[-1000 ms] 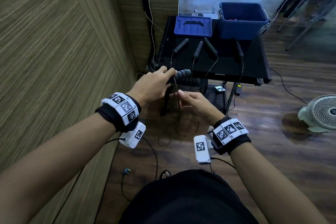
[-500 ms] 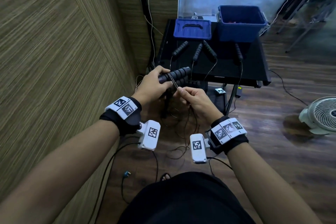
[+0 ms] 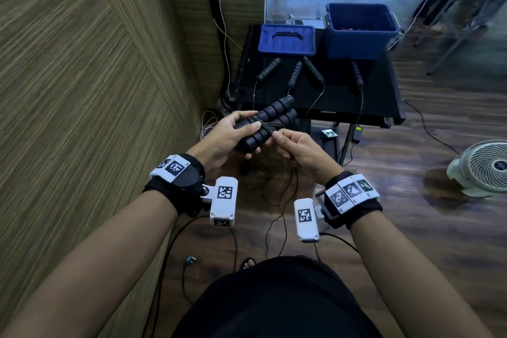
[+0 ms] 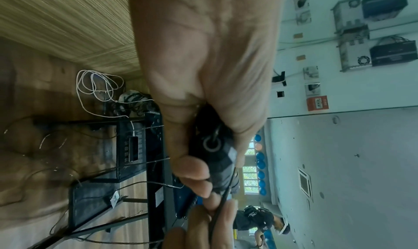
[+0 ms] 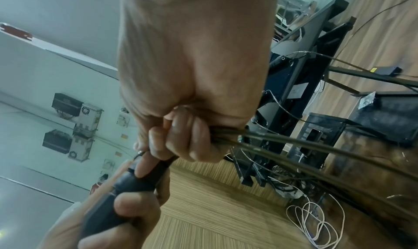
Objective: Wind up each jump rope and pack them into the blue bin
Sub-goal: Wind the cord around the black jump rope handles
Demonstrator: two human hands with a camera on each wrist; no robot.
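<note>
My left hand [image 3: 236, 136] grips two black ribbed jump rope handles [image 3: 274, 118] held side by side, seen end-on as handles [image 4: 214, 152] in the left wrist view. My right hand [image 3: 290, 145] pinches the thin black rope [image 3: 267, 129] where it crosses the handles. Loose rope loops [image 3: 282, 195] hang below both hands toward the floor, and several strands [image 5: 294, 145] fan out from my right fist. Several other black handles [image 3: 295, 74] lie on the black table [image 3: 384, 101]. The open blue bin [image 3: 359, 27] stands at the table's back right.
A blue lid [image 3: 286, 40] lies left of the bin. A wood-panelled wall [image 3: 82, 90] runs close on my left. A white fan [image 3: 482, 167] stands on the floor at right. Cables [image 3: 428, 129] and a white cord [image 5: 316, 217] trail over the wooden floor under the table.
Both hands have risen and drawn closer to me. The left hand has turned the paired handles so they lie diagonally, and the right hand has come up against them with the rope.
</note>
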